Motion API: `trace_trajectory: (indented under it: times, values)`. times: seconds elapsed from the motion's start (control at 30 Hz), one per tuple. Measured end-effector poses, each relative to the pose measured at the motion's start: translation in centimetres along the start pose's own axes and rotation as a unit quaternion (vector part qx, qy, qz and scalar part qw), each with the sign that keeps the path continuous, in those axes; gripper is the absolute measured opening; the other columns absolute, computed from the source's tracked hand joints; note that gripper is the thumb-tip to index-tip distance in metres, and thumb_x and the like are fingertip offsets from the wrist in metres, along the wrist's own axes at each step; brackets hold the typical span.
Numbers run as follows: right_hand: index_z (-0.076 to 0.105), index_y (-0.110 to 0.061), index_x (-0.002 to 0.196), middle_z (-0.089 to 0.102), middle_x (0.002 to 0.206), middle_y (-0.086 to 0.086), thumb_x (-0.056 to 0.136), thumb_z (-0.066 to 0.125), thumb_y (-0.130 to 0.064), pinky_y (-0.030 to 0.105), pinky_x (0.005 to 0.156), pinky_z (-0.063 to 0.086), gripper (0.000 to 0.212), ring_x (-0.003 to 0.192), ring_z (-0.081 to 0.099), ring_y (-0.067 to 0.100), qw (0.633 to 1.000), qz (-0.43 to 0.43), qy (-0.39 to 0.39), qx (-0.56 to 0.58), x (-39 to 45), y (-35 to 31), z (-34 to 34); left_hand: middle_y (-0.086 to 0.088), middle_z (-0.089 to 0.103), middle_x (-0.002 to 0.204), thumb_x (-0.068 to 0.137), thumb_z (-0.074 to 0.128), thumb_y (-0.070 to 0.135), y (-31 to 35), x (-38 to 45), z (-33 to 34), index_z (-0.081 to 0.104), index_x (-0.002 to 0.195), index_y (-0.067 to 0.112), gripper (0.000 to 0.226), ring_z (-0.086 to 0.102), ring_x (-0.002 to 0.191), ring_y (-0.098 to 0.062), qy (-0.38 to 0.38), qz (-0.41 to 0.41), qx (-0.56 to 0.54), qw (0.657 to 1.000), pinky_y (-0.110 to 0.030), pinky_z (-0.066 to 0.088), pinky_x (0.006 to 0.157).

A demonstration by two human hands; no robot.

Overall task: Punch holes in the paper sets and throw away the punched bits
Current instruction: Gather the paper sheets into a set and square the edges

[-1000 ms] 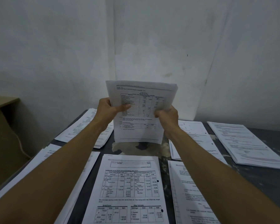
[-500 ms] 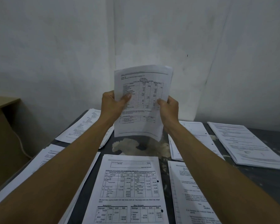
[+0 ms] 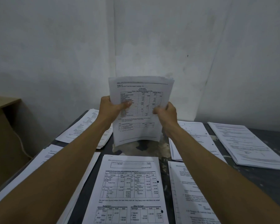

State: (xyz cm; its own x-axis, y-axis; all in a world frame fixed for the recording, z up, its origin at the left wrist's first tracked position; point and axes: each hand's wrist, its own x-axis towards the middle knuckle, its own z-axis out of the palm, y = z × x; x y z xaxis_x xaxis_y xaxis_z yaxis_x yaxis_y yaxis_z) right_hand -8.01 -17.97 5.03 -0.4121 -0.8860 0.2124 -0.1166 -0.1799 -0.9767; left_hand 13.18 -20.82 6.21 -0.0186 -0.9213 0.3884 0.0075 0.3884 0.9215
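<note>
I hold a set of printed sheets [image 3: 139,126] upright over the dark table [image 3: 265,180], its lower edge at or just above the table top. My left hand [image 3: 111,109] grips its left edge with the thumb across the printed table. My right hand [image 3: 166,114] grips the right edge. A punched set [image 3: 129,191] with two holes along its right edge lies flat in front of me. No hole punch is in view.
Several other paper sets lie around: far left [image 3: 82,126], near left [image 3: 39,167], right of centre [image 3: 192,139], far right [image 3: 249,144], near right [image 3: 189,196]. A brown cabinet [image 3: 8,135] stands left of the table. A white wall is close behind.
The held set rose a little and then came back down toward the table top, staying upright in both hands.
</note>
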Motion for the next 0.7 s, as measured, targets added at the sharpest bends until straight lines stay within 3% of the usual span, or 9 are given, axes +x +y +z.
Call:
trace_trajectory:
  times: [0.13,0.37,0.53,0.7]
  values:
    - [0.056,-0.019,0.113,0.064,0.103,-0.011,0.079,0.069,-0.008,0.017,0.064,0.049,0.037,0.088,0.062,0.005,1.000,-0.001,0.017,0.002,0.01,0.28,0.00,0.002,0.077,0.103,0.070,0.090,0.021,0.00,0.10,-0.07,0.075,0.109,0.013,0.043,0.075,0.088,-0.018,-0.001,-0.009,0.004,1.000,-0.038,0.063,0.076]
    - [0.059,-0.019,0.114,0.067,0.108,-0.005,0.081,0.067,-0.009,0.036,0.083,0.057,0.036,0.097,0.065,0.019,1.000,0.008,-0.011,-0.012,0.18,0.52,-0.02,0.004,0.077,0.103,0.071,0.089,0.023,-0.11,-0.03,-0.32,0.074,0.111,0.016,0.042,0.075,0.087,-0.017,-0.005,-0.015,0.018,1.000,-0.040,0.062,0.078]
    - [0.057,-0.021,0.113,0.064,0.103,-0.012,0.081,0.067,-0.010,0.026,0.072,0.053,0.035,0.092,0.063,0.011,1.000,-0.008,-0.009,-0.016,0.31,0.28,-0.16,0.002,0.075,0.107,0.073,0.087,0.024,0.21,0.07,-0.28,0.073,0.114,0.015,0.044,0.074,0.089,-0.019,-0.004,-0.018,0.033,0.999,-0.042,0.062,0.080]
    - [0.060,-0.020,0.118,0.065,0.106,-0.013,0.080,0.065,-0.008,0.031,0.079,0.055,0.040,0.097,0.063,0.014,0.999,0.001,-0.041,-0.024,0.13,0.27,-0.03,-0.002,0.075,0.109,0.074,0.087,0.022,0.30,0.01,0.00,0.072,0.115,0.012,0.045,0.074,0.093,-0.023,-0.003,-0.019,0.027,0.999,-0.049,0.061,0.083]
